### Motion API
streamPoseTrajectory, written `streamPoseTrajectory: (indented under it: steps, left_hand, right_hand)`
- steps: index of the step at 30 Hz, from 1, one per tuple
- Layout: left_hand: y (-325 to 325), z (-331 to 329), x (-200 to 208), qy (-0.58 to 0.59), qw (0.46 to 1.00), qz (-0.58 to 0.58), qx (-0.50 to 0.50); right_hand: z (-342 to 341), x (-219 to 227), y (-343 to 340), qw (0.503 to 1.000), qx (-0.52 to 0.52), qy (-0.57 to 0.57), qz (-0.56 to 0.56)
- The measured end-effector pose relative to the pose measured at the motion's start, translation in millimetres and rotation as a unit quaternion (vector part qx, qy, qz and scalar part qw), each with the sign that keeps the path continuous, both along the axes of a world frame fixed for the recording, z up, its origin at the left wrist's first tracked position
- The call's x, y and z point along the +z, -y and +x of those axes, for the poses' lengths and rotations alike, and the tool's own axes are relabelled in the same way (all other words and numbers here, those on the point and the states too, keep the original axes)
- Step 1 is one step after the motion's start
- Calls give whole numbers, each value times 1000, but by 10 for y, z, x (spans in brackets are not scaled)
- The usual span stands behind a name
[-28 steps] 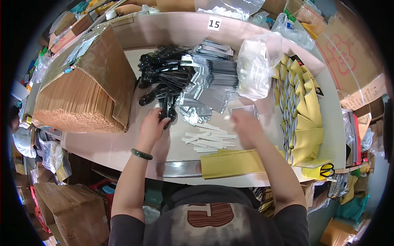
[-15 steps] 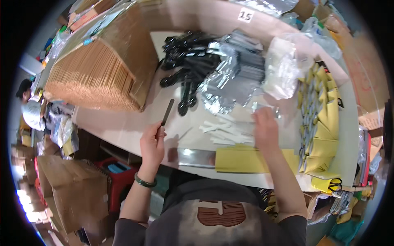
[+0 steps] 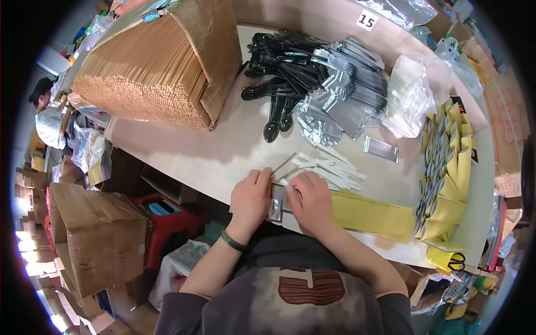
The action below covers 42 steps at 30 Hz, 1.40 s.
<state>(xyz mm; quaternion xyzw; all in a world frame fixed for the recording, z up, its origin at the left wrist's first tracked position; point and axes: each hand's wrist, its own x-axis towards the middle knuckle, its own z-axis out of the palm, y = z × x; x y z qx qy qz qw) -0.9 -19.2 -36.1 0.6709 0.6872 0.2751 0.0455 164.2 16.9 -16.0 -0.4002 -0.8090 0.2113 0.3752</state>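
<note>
My left hand [image 3: 251,198] is closed at the table's near edge, fingertips pinched around a thin dark strip [image 3: 285,161] that slants up and away. Right beside it, my right hand [image 3: 310,200] is closed with thumb and fingers together; what they hold is too small to make out. Between the hands lies a shiny clear-silver sleeve [image 3: 276,209], partly hidden by the fingers. Just beyond them is a loose pile of white strips [image 3: 335,170]. A flat yellow sheet [image 3: 375,215] extends to the right of my right hand.
A carton of packed brown sheets [image 3: 145,78] stands far left. Black glossy round-ended pieces [image 3: 285,72], silver sleeves [image 3: 365,89] and a clear bag [image 3: 410,95] lie at the back. One sleeve [image 3: 381,149] lies alone. Yellow folded packs [image 3: 446,178] and black-handled scissors [image 3: 457,261] are right.
My left hand has come down and right with the dark strip. My right hand has moved left and nearer, away from beyond the yellow sheet, to meet it. The view has shifted.
</note>
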Motion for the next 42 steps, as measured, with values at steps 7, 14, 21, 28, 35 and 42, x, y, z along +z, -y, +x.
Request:
streamPoseTrajectory:
  steps: [7, 14, 21, 28, 35, 42]
  left_hand:
    - [-277, 289, 63, -48, 993, 16, -103]
    - [-573, 345, 175, 50, 985, 59, -155]
    - [-391, -185, 240, 137, 987, 66, -47]
    - [-25, -458, 178, 92, 993, 5, -76]
    - [-42, -42, 147, -22, 933, 28, -357]
    - [-312, -347, 564, -84, 920, -24, -382]
  right_hand:
    - [185, -271, 109, 906, -53, -288, -307]
    - [356, -223, -19, 772, -101, -452, -434]
    - [-231, -352, -128, 989, 30, 133, -56]
    - [578, 182, 217, 998, -33, 53, 5]
    - [962, -193, 421, 996, 21, 78, -31]
    - [795, -211, 319, 942, 150, 288, 87]
